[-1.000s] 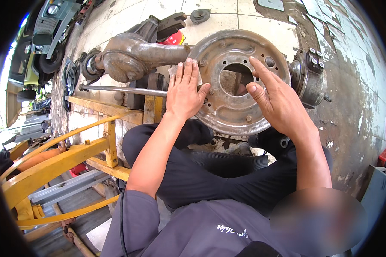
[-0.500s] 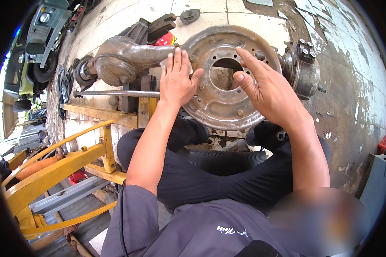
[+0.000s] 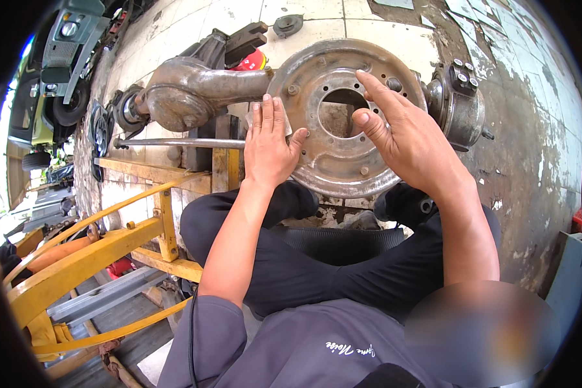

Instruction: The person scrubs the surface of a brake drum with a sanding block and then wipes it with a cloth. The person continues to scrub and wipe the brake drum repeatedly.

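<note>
A round, rusty brake backing plate (image 3: 297, 161) faces me, with a large centre hole ringed by smaller bolt holes. My left hand (image 3: 269, 145) is closed over a pale folded sheet (image 3: 287, 123), pinning it beneath straight fingers at the plate's left rim. Only the sheet's edges show, so its kind is unclear. On the plate's other side, my right hand (image 3: 407, 136) is open, thumb and fingers apart, its fingertips beside the centre hole. Behind the plate, an axle housing (image 3: 181, 94) with a bulging round middle stretches left.
A metal hub (image 3: 456, 107) with studs projects at the right. Below the housing runs a thin steel rod (image 3: 181, 143). A yellow metal frame (image 3: 103, 249) stands at my left. A small dark metal part (image 3: 287, 26) lies on the tiled floor, and a vehicle (image 3: 52, 84) is at the far left.
My left hand has slid slightly down along the plate's left rim, the pale sheet moving with it. The right hand stays about where it was on the plate.
</note>
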### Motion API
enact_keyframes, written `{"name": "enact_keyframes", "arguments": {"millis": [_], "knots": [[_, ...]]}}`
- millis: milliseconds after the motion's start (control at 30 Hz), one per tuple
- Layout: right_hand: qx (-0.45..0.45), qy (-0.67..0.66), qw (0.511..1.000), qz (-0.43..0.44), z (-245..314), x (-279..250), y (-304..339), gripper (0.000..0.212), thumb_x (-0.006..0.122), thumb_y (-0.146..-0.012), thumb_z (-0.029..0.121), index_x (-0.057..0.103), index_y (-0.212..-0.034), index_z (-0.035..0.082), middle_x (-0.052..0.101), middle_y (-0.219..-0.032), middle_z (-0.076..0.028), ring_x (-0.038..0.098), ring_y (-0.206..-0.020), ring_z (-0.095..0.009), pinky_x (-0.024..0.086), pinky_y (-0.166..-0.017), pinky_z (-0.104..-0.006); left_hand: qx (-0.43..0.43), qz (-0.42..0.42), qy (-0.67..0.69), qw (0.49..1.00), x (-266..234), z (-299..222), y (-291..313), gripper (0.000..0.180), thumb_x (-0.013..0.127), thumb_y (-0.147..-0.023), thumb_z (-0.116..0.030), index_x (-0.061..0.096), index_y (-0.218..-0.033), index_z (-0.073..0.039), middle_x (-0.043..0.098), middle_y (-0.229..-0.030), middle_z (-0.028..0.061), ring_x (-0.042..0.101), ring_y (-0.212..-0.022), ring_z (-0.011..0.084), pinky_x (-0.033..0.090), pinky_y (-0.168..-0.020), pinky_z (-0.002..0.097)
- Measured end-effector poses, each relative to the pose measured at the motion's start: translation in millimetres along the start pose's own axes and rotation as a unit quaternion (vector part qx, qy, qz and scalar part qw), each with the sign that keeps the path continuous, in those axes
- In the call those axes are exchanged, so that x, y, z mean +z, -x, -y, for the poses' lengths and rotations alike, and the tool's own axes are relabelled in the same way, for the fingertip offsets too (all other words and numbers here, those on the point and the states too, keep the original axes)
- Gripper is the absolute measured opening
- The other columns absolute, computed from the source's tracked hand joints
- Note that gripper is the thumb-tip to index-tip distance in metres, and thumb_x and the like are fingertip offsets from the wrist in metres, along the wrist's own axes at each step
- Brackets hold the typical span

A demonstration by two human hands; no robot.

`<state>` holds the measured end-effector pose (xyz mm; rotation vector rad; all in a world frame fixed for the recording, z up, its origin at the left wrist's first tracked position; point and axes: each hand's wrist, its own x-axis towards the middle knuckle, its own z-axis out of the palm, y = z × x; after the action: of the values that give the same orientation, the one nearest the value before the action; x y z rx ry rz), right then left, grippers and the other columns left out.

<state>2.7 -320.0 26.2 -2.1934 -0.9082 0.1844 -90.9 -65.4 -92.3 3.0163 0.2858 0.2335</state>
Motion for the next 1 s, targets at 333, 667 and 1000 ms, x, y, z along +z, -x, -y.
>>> {"name": "enact_keyframes", "arguments": {"millis": [333, 667, 1000], "knots": [[-0.016, 0.013, 1.000, -0.021, -4, 4, 1, 0.063, 0.047, -0.104, 0.049, 0.046, -0.143, -0.001, 0.064, -0.119, -0.029, 0.062, -0.110, -0.045, 0.050, -0.092, -0.0491, -0.019, 0.003, 0.007, 1.000, 4, -2, 8, 0.087, 0.045, -0.099, -0.062, 0.027, -0.156, 0.002, 0.024, -0.163, 0.0261, 0.025, -0.149, 0.0463, 0.030, -0.118, 0.0546], [-0.006, 0.024, 1.000, -0.018, -5, 2, 2, 0.064, 0.046, -0.104, 0.050, 0.045, -0.145, 0.001, 0.064, -0.120, -0.028, 0.062, -0.110, -0.045, 0.049, -0.092, -0.0491, -0.012, -0.010, 0.014, 1.000, 9, -5, -9, 0.087, 0.046, -0.100, -0.059, 0.026, -0.155, 0.006, 0.023, -0.161, 0.0296, 0.022, -0.148, 0.0507, 0.025, -0.120, 0.0540], [0.002, 0.024, 1.000, -0.020, -6, 3, 4, 0.066, 0.046, -0.103, 0.053, 0.046, -0.145, 0.001, 0.064, -0.124, -0.027, 0.061, -0.113, -0.044, 0.049, -0.095, -0.0487, -0.018, -0.017, 0.037, 0.999, 11, -1, -1, 0.085, 0.047, -0.101, -0.055, 0.027, -0.153, 0.010, 0.023, -0.158, 0.0354, 0.023, -0.146, 0.0555, 0.023, -0.121, 0.0525]]}}
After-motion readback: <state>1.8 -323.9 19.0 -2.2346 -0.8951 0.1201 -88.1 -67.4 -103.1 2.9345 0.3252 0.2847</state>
